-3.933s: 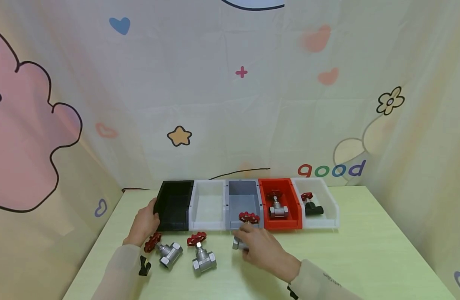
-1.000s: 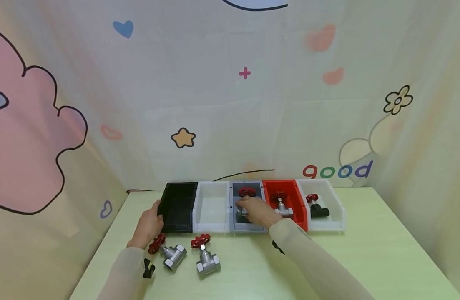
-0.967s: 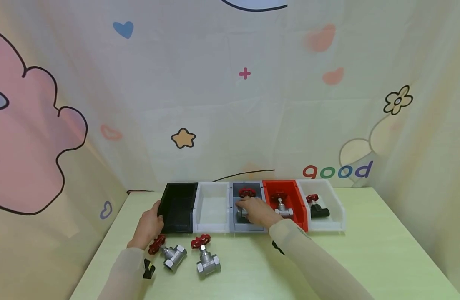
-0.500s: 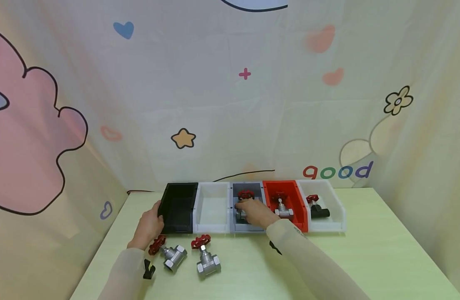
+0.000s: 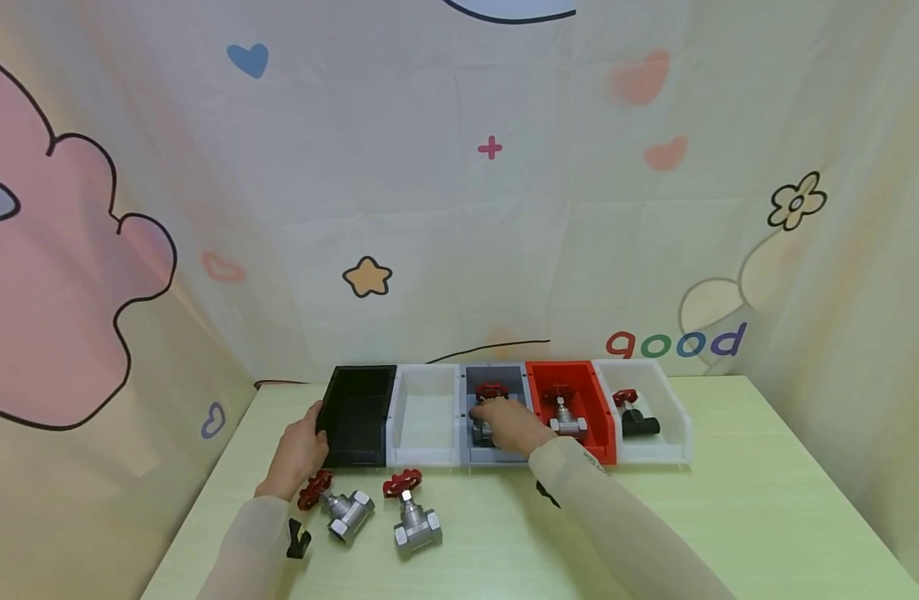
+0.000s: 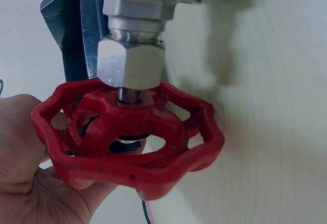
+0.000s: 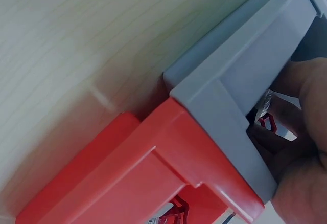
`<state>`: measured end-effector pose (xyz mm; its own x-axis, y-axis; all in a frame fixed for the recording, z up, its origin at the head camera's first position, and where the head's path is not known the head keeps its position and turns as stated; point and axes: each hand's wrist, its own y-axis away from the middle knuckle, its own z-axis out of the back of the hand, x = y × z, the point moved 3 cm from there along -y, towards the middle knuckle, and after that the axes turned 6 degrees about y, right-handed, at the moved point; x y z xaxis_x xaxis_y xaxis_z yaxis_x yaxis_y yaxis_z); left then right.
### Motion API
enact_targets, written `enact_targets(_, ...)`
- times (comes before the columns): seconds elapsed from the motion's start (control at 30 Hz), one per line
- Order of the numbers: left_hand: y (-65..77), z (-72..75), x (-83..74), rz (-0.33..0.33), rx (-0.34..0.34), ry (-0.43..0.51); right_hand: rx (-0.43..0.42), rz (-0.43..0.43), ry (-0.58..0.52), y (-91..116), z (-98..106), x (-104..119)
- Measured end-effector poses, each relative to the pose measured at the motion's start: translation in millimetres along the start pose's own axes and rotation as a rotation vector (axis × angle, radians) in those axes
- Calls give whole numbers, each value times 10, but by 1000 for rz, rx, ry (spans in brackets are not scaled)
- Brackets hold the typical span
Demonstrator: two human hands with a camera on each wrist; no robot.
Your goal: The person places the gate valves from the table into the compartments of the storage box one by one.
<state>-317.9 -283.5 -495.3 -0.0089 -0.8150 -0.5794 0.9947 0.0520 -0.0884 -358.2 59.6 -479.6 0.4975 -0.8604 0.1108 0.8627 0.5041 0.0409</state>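
My right hand [image 5: 513, 427] reaches into the grey bin [image 5: 495, 456] and holds a metal gate valve there, its red handwheel [image 5: 491, 391] showing beyond the fingers. Most of that valve's body is hidden by the hand. At the row's left end, my left hand [image 5: 296, 454] grips the outer side of the black bin [image 5: 354, 457]. Close to its wrist, a gate valve [image 5: 347, 512] lies on the table, and its red handwheel [image 6: 127, 137] fills much of the left wrist view. A second gate valve [image 5: 416, 523] lies just to the right.
Between the black and grey bins is a white bin [image 5: 426, 417]. The red bin [image 5: 571, 452] holds a metal valve [image 5: 566, 421]. In the far right white bin [image 5: 672, 433] lies a black-bodied valve [image 5: 637, 421] with a red handwheel. A printed curtain [image 5: 429, 183] hangs behind the table.
The right hand has carried its valve from in front of the grey bin into it. Over the last second it shifts slightly toward the near side. The left hand stays at the black bin.
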Motion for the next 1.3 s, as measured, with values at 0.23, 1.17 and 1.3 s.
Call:
enact_targets(0.23, 10, -4, -9, -13, -5, -2, -34, 16, 37, 11, -1, -9)
enact_targets(1.17, 27, 21, -35, -10, 6, -21, -116, 62, 86, 309, 445, 151)
enact_targets(1.3, 21, 31, -46, -13, 9, -16, -146, 89, 83, 409, 539, 220)
